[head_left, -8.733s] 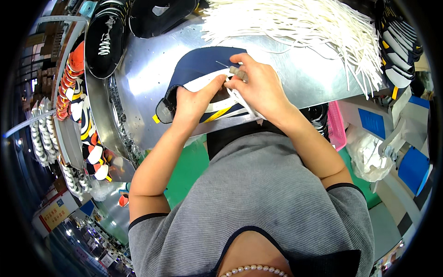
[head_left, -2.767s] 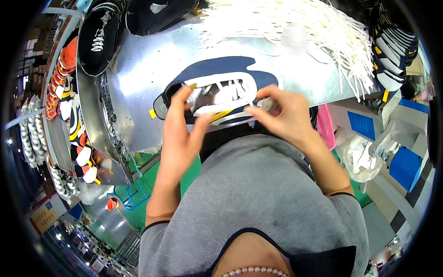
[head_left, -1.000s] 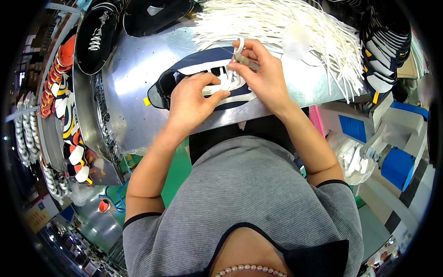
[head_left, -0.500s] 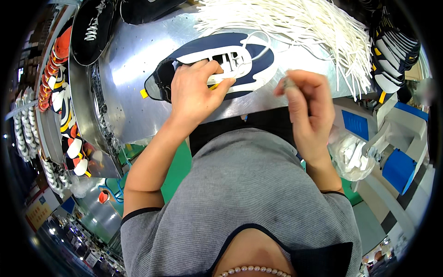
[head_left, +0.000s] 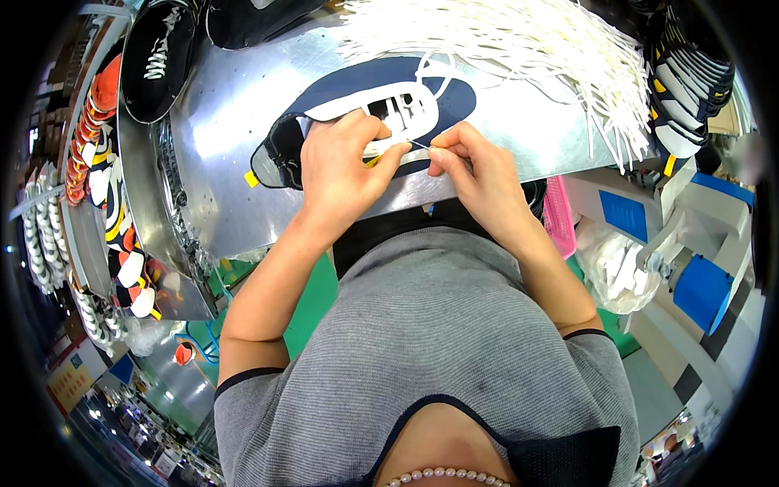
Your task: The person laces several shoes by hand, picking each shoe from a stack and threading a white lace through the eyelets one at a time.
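A navy and white shoe upper (head_left: 341, 88) lies on the metal table, its toe to the right and its black-lined heel to the left. My left hand (head_left: 345, 166) grips the near white eyelet edge between thumb and fingers. Close to that thumb, my right hand (head_left: 479, 170) pinches a thin needle-like piece (head_left: 419, 145) that reaches the eyelet edge; whether it is a lace tip or a tool I cannot tell. A white shoelace (head_left: 438, 73) crosses the lower eyelets and loops over the toe.
Loose white laces (head_left: 503, 36) lie heaped at the table's far right. Black shoes (head_left: 158, 61) stand at the far left. Stacked shoe uppers (head_left: 686, 97) rise at the right, above a grey and blue machine (head_left: 702, 292). A pink basket (head_left: 558, 215) sits below the table edge.
My right hand has come left and down from beside the toe to the near eyelet edge. The left hand keeps its grip on the shoe upper.
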{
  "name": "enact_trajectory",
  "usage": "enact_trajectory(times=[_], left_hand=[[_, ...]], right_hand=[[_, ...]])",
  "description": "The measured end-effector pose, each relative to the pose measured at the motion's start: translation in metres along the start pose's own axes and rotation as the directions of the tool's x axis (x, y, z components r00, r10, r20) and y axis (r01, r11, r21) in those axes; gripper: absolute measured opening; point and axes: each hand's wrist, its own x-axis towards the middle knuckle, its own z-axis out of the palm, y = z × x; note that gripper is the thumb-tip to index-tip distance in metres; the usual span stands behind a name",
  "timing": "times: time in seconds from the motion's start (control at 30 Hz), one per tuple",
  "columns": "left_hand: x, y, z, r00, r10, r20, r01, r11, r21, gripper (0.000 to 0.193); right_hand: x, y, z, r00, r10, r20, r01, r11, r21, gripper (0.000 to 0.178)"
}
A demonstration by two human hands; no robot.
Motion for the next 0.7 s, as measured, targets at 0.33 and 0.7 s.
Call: enact_trajectory(times=[0.33,0.7], left_hand=[[-0.023,0.003,-0.004,0.979,0.170,-0.108,-0.160,0.982,0.096,0.017],[-0.033,-0.005,-0.003,0.921,0.360,-0.149,-0.320,0.917,0.238,0.018]], right_hand=[[-0.003,-0.003,-0.031,0.985,0.013,0.174,0.023,0.979,-0.205,0.023],[0.026,-0.042,0.006,0.898,-0.334,0.286,0.439,0.644,-0.626,0.022]])
